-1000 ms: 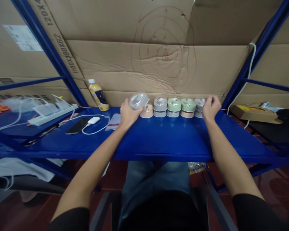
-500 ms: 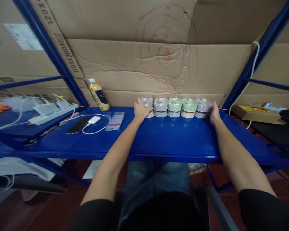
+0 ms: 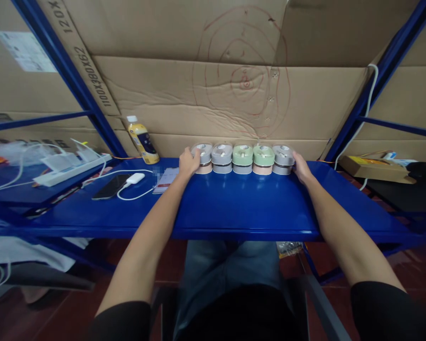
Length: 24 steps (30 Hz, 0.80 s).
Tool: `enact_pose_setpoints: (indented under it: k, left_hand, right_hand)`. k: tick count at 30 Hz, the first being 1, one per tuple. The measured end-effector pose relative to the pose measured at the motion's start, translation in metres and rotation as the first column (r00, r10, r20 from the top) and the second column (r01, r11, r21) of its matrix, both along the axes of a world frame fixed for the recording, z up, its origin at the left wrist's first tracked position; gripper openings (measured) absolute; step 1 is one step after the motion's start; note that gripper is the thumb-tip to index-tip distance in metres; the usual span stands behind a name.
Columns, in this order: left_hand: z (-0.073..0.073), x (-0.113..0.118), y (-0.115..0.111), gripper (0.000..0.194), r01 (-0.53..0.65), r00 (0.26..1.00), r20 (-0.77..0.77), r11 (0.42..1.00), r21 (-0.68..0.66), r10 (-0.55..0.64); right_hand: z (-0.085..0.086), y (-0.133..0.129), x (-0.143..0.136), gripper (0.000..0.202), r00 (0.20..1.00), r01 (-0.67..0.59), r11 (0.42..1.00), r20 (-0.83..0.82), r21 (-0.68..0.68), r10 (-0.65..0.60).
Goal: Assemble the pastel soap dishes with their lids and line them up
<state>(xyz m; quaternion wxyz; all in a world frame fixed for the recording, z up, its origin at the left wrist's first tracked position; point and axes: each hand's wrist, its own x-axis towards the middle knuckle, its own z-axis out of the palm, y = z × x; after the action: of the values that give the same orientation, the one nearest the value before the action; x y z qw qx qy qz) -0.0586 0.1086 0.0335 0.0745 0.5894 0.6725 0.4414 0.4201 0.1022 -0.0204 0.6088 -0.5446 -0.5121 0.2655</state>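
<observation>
Several small two-tier lidded containers stand side by side in a straight row on the blue shelf, close to the cardboard at the back. My left hand (image 3: 189, 162) is wrapped around the outer side of the leftmost container (image 3: 205, 154), which has a grey lid and a pink base. At the other end, my right hand (image 3: 301, 167) presses its fingers against the rightmost container (image 3: 283, 155), grey on top and below. Between them sit a grey container (image 3: 222, 157), a green-lidded container with a grey base (image 3: 242, 158) and a green-lidded one with a pink base (image 3: 263, 158).
Left of the row are a tablet-like device (image 3: 165, 181), a dark phone (image 3: 111, 186) with a white charger (image 3: 135, 178), and a yellow bottle (image 3: 144, 141). A power strip (image 3: 73, 169) lies farther left. An open cardboard box (image 3: 374, 169) is at the right, beyond the shelf's post.
Both hands have shifted left along the shelf, and the whole row of containers has slid left with them, closer to the tablet-like device. The view has shifted slightly too.
</observation>
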Motion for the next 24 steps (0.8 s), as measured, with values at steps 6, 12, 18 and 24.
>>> enact_pose_setpoints:
  k: [6,12,18,24]
  left_hand:
    - [-0.002,-0.027,0.008,0.05,-0.04,0.998,0.053,0.999,0.003,0.039]
    - [-0.004,-0.031,0.009,0.052,-0.029,0.998,0.054,1.0,0.004,0.029]
    - [-0.007,-0.031,0.007,0.064,-0.045,0.995,0.093,0.999,0.028,0.043]
    - [0.004,-0.025,-0.016,0.048,-0.041,0.999,-0.01,0.944,0.326,0.046]
  right_hand:
    - [0.004,-0.003,-0.028,0.09,0.985,0.001,1.0,0.173,-0.015,0.001]
    - [0.01,-0.012,-0.028,0.148,0.764,0.099,0.983,0.621,0.156,-0.175]
    - [0.014,-0.016,-0.027,0.108,0.7,0.042,0.988,0.701,0.151,-0.137]
    - [0.036,-0.028,-0.019,0.099,0.785,0.157,0.958,0.558,0.241,-0.269]
